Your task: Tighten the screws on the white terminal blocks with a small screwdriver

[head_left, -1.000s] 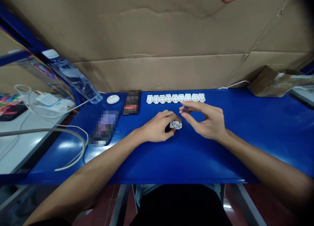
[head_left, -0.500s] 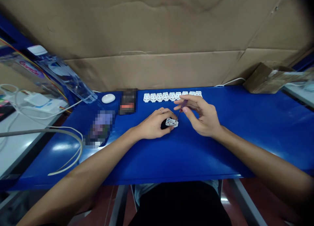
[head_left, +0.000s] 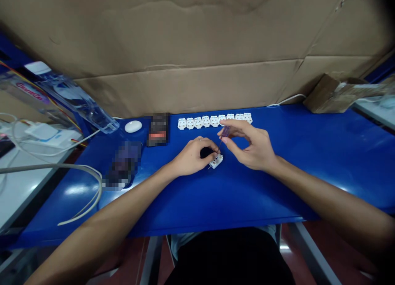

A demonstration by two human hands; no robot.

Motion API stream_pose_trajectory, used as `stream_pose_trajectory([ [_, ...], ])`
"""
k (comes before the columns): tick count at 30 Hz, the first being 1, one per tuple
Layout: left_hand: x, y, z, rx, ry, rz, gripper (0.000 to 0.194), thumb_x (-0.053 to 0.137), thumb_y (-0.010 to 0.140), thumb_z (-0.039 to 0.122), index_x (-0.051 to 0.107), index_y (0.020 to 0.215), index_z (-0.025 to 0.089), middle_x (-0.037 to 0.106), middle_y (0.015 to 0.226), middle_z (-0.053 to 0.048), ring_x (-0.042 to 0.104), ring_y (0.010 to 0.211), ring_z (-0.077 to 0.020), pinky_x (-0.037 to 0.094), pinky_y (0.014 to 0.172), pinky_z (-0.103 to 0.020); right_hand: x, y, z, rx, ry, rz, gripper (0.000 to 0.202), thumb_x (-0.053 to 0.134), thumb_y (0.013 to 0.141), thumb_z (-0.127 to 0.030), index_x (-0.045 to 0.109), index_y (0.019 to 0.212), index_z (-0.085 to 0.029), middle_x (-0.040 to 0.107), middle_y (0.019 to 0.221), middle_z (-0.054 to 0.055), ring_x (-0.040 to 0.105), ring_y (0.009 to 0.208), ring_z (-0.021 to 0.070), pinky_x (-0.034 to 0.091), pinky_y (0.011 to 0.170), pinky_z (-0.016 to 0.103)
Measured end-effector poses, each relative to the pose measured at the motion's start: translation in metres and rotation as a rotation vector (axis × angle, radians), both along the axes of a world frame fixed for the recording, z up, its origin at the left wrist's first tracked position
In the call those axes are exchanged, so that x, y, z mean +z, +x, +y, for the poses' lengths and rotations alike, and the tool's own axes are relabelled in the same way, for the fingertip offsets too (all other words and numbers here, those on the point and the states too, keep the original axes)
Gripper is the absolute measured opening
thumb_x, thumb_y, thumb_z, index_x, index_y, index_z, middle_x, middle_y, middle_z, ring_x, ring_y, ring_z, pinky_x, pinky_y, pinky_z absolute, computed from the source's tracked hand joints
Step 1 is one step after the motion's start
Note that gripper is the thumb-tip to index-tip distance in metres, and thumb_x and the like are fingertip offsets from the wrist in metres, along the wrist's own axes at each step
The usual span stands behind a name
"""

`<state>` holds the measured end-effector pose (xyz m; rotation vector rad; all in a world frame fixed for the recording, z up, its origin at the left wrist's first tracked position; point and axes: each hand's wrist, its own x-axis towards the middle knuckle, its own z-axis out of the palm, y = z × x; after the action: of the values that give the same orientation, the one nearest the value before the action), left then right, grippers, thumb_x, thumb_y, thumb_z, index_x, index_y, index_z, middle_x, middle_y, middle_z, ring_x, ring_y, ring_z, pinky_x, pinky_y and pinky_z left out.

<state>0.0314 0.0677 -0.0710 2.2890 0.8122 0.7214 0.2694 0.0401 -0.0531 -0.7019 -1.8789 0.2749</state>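
Note:
My left hand (head_left: 196, 154), a ring on one finger, pinches a small white plastic fitting (head_left: 216, 161) against the blue table. The fitting lies tilted, with a thin metal piece sticking out at its lower left. In my right hand (head_left: 251, 147) is a screwdriver (head_left: 226, 131) with a purplish handle, gripped between thumb and fingers. Its thin shaft points down to the fitting's upper edge, close to my left fingertips; the exact contact of the tip is too small to tell. Behind my hands stands a row of several similar white fittings (head_left: 198, 122), partly covered by my right fingers.
Left of the row lie a dark pixelated item (head_left: 158, 130), a white mouse-shaped object (head_left: 133, 126) and a blurred phone-like thing (head_left: 123, 165). A plastic bottle (head_left: 77, 97) leans at the left, near loose cables (head_left: 100, 182). A cardboard box (head_left: 327, 94) sits back right.
The white fitting has been turned and tilted in my left fingers, its metal piece now showing at the lower left. My right hand with the screwdriver has shifted slightly left. The whole view moved a little.

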Motion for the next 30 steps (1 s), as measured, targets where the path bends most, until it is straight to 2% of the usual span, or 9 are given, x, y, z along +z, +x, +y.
stream_pose_trajectory([
  [4, 0.002, -0.001, 0.000, -0.003, -0.010, -0.005, 0.013, 0.069, 0.106, 0.029, 0.080, 0.107, 0.024, 0.085, 0.110, -0.003, 0.076, 0.111, -0.0247, 0.056, 0.104, -0.045, 0.000, -0.002, 0.000, 0.000, 0.018, 0.050, 0.046, 0.085, 0.100, -0.023, 0.079, 0.143, -0.034, 0.089, 0.116, 0.000, 0.085, 0.092, 0.0162, 0.076, 0.089, 0.033],
  [7, 0.005, -0.004, -0.001, -0.012, -0.036, -0.008, 0.015, 0.075, 0.104, 0.037, 0.080, 0.112, 0.024, 0.085, 0.114, -0.004, 0.076, 0.114, -0.0259, 0.057, 0.106, -0.046, -0.001, -0.005, -0.001, -0.030, 0.017, 0.077, 0.047, 0.083, 0.100, -0.019, 0.079, 0.144, -0.037, 0.089, 0.114, -0.002, 0.086, 0.092, 0.0166, 0.078, 0.090, 0.035],
  [9, 0.008, -0.006, -0.002, -0.038, -0.043, 0.011, 0.029, 0.085, 0.098, 0.044, 0.079, 0.118, 0.024, 0.084, 0.121, -0.006, 0.076, 0.118, -0.0282, 0.058, 0.107, -0.048, -0.001, -0.005, -0.002, -0.044, 0.009, 0.074, 0.049, 0.080, 0.102, -0.017, 0.077, 0.147, -0.036, 0.090, 0.116, -0.002, 0.088, 0.098, 0.0181, 0.078, 0.093, 0.035],
  [11, 0.010, -0.008, -0.001, -0.061, -0.034, 0.033, 0.041, 0.091, 0.091, 0.044, 0.076, 0.123, 0.023, 0.083, 0.125, -0.007, 0.075, 0.121, -0.0297, 0.059, 0.110, -0.050, -0.001, -0.005, -0.002, -0.035, 0.003, 0.070, 0.050, 0.079, 0.102, -0.016, 0.075, 0.149, -0.033, 0.090, 0.119, -0.001, 0.089, 0.101, 0.0188, 0.078, 0.095, 0.035],
  [18, 0.001, -0.012, 0.004, -0.109, -0.064, -0.031, 0.031, 0.074, 0.097, 0.024, 0.075, 0.128, 0.023, 0.084, 0.130, -0.007, 0.080, 0.124, -0.0275, 0.060, 0.114, -0.050, -0.004, 0.002, -0.001, 0.090, -0.117, 0.052, 0.052, 0.066, 0.109, -0.014, 0.065, 0.158, -0.031, 0.085, 0.135, 0.004, 0.088, 0.113, 0.0179, 0.074, 0.105, 0.032],
  [21, 0.000, -0.011, 0.004, -0.076, -0.024, -0.008, 0.028, 0.074, 0.100, 0.030, 0.076, 0.127, 0.023, 0.083, 0.128, -0.008, 0.079, 0.122, -0.0280, 0.061, 0.110, -0.050, -0.001, 0.002, 0.002, 0.098, -0.066, 0.052, 0.049, 0.073, 0.107, -0.017, 0.071, 0.153, -0.032, 0.085, 0.135, 0.003, 0.087, 0.112, 0.0180, 0.075, 0.099, 0.033],
  [25, 0.003, -0.009, 0.004, -0.012, -0.005, -0.013, 0.033, 0.078, 0.103, 0.043, 0.075, 0.127, 0.021, 0.082, 0.122, -0.009, 0.078, 0.111, -0.0268, 0.062, 0.096, -0.044, 0.003, 0.001, 0.006, 0.070, 0.085, 0.053, 0.052, 0.087, 0.098, -0.020, 0.079, 0.144, -0.042, 0.088, 0.119, -0.002, 0.085, 0.094, 0.0167, 0.075, 0.092, 0.036],
  [27, 0.004, -0.009, 0.004, -0.041, -0.013, -0.020, 0.025, 0.075, 0.104, 0.040, 0.076, 0.120, 0.021, 0.083, 0.118, -0.008, 0.077, 0.105, -0.0245, 0.061, 0.095, -0.043, 0.003, 0.000, 0.005, 0.056, 0.098, 0.070, 0.054, 0.087, 0.098, -0.017, 0.079, 0.143, -0.045, 0.089, 0.116, -0.004, 0.085, 0.093, 0.0166, 0.074, 0.092, 0.036],
  [30, 0.004, -0.009, 0.005, -0.085, -0.028, -0.014, 0.016, 0.072, 0.105, 0.033, 0.077, 0.115, 0.022, 0.083, 0.116, -0.006, 0.078, 0.105, -0.0232, 0.060, 0.098, -0.042, 0.000, -0.001, 0.001, 0.049, 0.015, 0.109, 0.056, 0.081, 0.101, -0.013, 0.077, 0.148, -0.042, 0.089, 0.122, -0.003, 0.087, 0.099, 0.0165, 0.075, 0.095, 0.035],
])
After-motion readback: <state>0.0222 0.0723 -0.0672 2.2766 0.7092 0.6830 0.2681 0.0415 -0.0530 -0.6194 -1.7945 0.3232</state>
